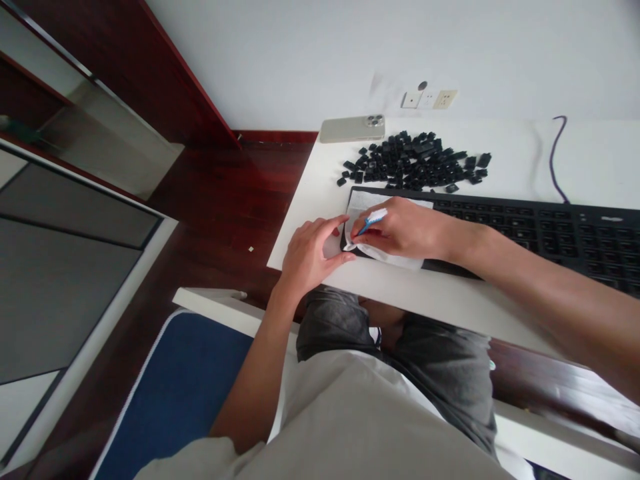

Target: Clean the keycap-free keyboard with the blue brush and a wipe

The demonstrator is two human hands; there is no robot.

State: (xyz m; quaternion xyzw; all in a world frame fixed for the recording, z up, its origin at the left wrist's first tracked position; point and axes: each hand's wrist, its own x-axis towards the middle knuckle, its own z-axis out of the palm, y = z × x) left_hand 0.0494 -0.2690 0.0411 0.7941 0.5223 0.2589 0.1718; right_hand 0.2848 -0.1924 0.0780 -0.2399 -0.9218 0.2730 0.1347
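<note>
A black keyboard (550, 233) lies across the white desk (320, 180), its left end covered by a white cloth (365, 200). My right hand (405, 228) rests on that cloth and grips a small blue and white tool (371, 220) whose tip points down at the keyboard's left edge. My left hand (309, 253) sits on the desk just left of the keyboard, its fingers pressing the cloth's corner. A heap of loose black keycaps (415, 161) lies behind the keyboard.
A phone (353, 128) lies face down at the desk's far left corner, near wall sockets (429, 99). A dark cable (556, 157) runs from the keyboard to the wall. Left of the desk are a dark wooden floor (220, 200) and a blue seat cushion (190, 387).
</note>
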